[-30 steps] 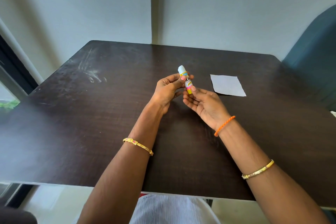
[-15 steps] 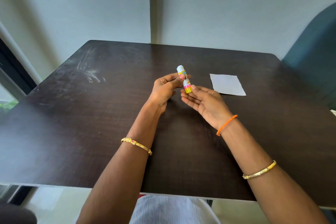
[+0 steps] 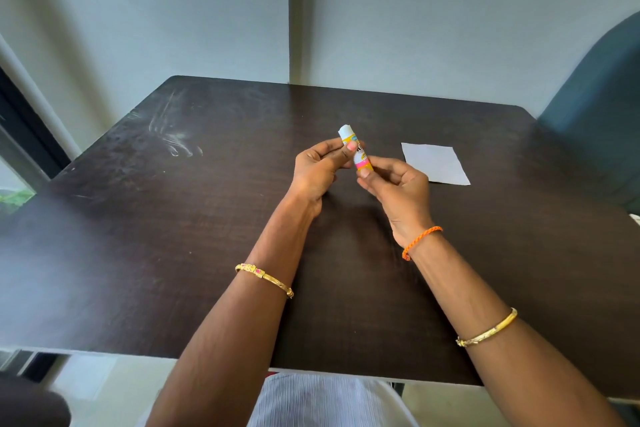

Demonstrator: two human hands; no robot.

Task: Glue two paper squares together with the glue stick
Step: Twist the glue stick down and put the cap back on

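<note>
A small glue stick point(image 3: 360, 158) with a white cap and a yellow and pink label is held upright, slightly tilted, above the middle of the dark table point(image 3: 173, 253). My left hand point(image 3: 318, 172) grips its upper part near the cap with thumb and fingers. My right hand point(image 3: 394, 187) pinches its lower end. A white paper square point(image 3: 434, 163) lies flat on the table just right of my hands. Whether it is one sheet or two stacked, I cannot tell.
A teal chair back point(image 3: 602, 107) stands at the table's right side. Pale smudges point(image 3: 173, 142) mark the far left of the tabletop. A wall runs behind the table, and a window frame point(image 3: 20, 135) is at the left.
My right hand's fingers have curled up from an open palm under the glue stick into a pinch on its lower end. The left hand's grip is unchanged.
</note>
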